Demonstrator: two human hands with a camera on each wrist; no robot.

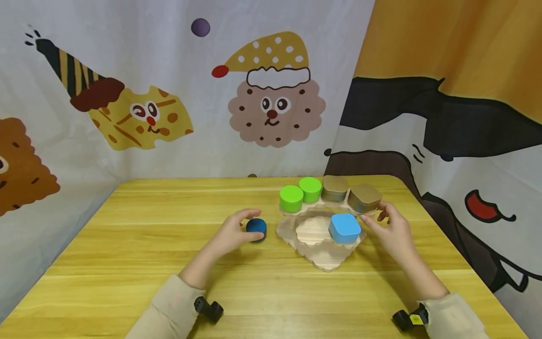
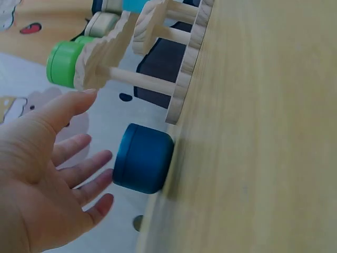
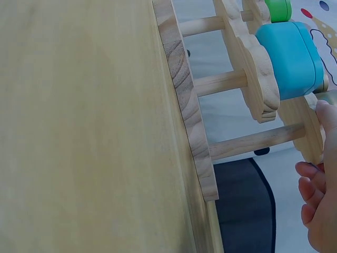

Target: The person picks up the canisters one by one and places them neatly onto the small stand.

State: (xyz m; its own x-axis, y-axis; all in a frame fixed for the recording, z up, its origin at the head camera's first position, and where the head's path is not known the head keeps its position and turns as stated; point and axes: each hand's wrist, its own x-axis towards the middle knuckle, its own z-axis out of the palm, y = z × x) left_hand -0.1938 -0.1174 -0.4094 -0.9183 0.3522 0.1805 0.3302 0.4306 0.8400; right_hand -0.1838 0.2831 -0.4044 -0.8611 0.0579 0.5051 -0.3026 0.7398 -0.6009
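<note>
Left hand (image 1: 230, 234) sat beside the dark blue round tin (image 1: 256, 228) on the tabletop (image 1: 127, 245), just left of the tiered wooden stand (image 1: 322, 256); in the left wrist view its fingers (image 2: 84, 171) were spread and relaxed, tips near the tin's side, not wrapped round it; whether they actually touched could not be told. Right hand (image 1: 391, 230) rested at the stand's right edge, next to the tan rounded tin (image 1: 364, 197); fingers (image 3: 313, 182) loosely curled, holding nothing visible.

Risks, as judged: the blue tin looked smooth and round, so a shallow side grip would probably let it slip or skid across the tabletop; the stand's shelves rode on thin dowels, so a knock from either hand could rock it and shed the light blue tin (image 1: 345, 228) perched near the front shelf's edge; the right hand was close enough to nudge the tan tin off the top tier; the two green tins (image 1: 300, 194) and second tan tin (image 1: 335, 187) stood tightly packed up there, so one bump could carry along the row.

Surface: yellow wood-grain tabletop, smooth, light glare; room: cartoon-printed fabric backdrop on three sides, cookie and cheese figures, orange panel on the right.
</note>
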